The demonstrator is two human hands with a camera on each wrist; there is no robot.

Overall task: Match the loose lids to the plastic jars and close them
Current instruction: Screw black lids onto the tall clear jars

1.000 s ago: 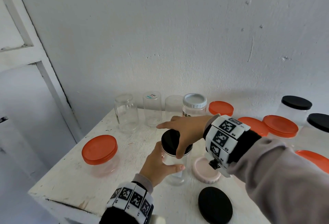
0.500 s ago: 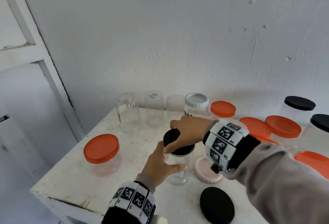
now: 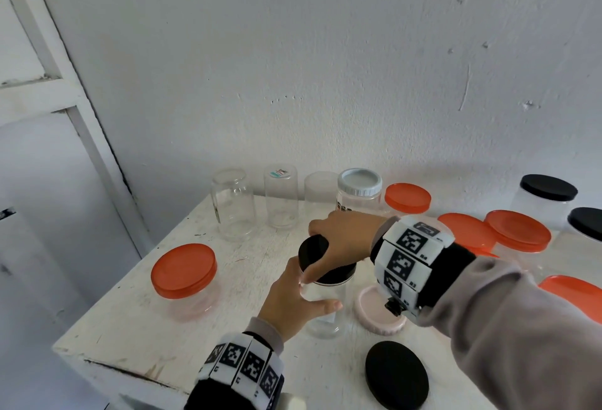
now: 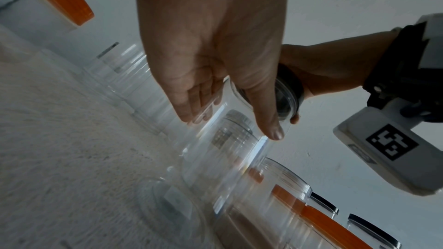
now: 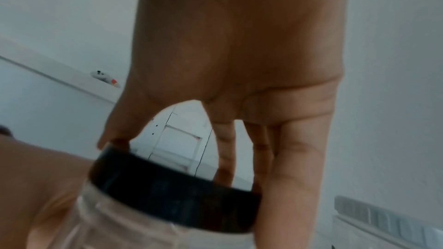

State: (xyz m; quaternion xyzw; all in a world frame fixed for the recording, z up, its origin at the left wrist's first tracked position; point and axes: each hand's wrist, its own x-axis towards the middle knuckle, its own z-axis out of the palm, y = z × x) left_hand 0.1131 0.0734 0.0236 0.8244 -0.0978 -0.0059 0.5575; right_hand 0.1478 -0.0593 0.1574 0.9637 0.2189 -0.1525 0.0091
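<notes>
At table centre, our left hand [image 3: 294,303] grips the clear jar [image 3: 325,310] while our right hand [image 3: 342,240] grips the black lid [image 3: 314,248]; keep it level, twisting until snug

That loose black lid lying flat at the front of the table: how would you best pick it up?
Probably by its rim, from above. The black lid lies flat on the table, so only the thin edge offers purchase: thumb on one side, fingers opposite. It lies close to the right hand, which now grips another lid.
</notes>
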